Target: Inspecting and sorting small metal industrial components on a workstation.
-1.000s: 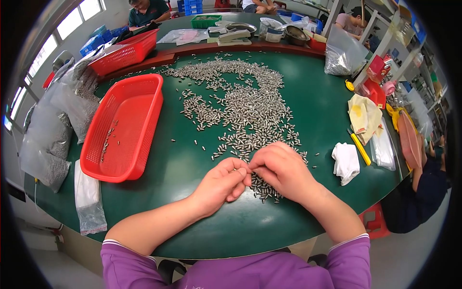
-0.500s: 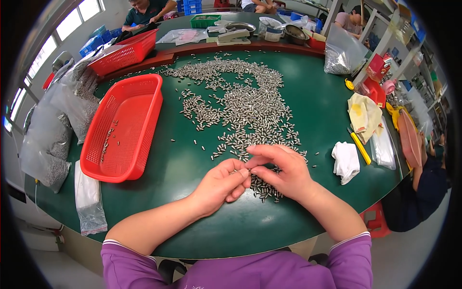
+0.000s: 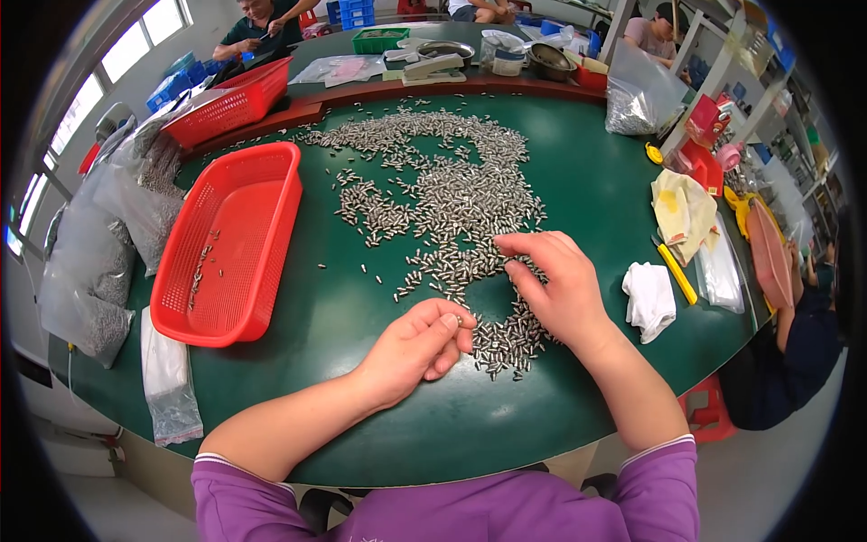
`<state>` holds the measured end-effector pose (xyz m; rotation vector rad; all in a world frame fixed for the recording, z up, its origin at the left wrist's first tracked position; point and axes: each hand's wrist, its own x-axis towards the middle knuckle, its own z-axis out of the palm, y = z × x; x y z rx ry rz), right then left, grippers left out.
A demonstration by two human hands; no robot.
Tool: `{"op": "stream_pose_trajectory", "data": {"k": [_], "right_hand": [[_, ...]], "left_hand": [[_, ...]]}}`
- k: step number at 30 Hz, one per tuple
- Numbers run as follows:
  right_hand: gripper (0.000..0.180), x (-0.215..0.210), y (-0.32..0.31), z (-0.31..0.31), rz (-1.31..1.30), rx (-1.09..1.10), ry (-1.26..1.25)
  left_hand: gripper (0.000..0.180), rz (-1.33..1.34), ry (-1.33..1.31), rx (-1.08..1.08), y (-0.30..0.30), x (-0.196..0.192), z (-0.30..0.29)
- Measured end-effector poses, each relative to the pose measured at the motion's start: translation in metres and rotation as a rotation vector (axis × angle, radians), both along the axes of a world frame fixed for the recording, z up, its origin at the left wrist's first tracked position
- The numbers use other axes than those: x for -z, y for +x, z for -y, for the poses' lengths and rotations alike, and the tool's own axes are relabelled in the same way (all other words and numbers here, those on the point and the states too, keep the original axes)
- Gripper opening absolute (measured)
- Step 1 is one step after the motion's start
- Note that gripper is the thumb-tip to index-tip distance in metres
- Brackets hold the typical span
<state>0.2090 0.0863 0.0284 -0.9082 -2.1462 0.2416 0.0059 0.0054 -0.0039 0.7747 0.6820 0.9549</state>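
A broad heap of small silvery metal parts (image 3: 470, 194) spreads over the green tabletop. At its near left edge my left hand (image 3: 414, 348) is closed, thumb against the bent forefinger. A small metal part (image 3: 460, 319) shows at that pinch. My right hand (image 3: 564, 287) hovers over the right side of the heap, thumb and forefinger apart, and I see nothing between them. Below it, a smaller cluster of the same parts (image 3: 503, 348) lies beside my left fingertips. The fingers behind my right thumb are partly hidden.
To the left stands a red perforated basket (image 3: 257, 280) with a few small parts inside. Bags of metal parts (image 3: 99, 271) line the left edge. On the right lie a white cloth (image 3: 648, 303), a yellow-handled cutter (image 3: 677, 271) and a yellowish glove (image 3: 684, 217). Other people sit beyond the table.
My right hand has moved away from my left, up and to the right over the heap, its thumb and forefinger parting. My left hand has stayed nearly in place.
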Motion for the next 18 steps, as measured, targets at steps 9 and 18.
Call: {"op": "stream_pose_trajectory", "data": {"k": [9,18], "right_hand": [[0.020,0.000,0.004,-0.002,0.077,0.061,0.044],[0.007,0.013,0.003,-0.005,0.176,0.105,-0.043]], "left_hand": [[0.010,-0.016,-0.040,0.000,0.000,-0.004,0.000],[0.008,0.070,-0.055,-0.042,-0.002,-0.002,0.000]]}}
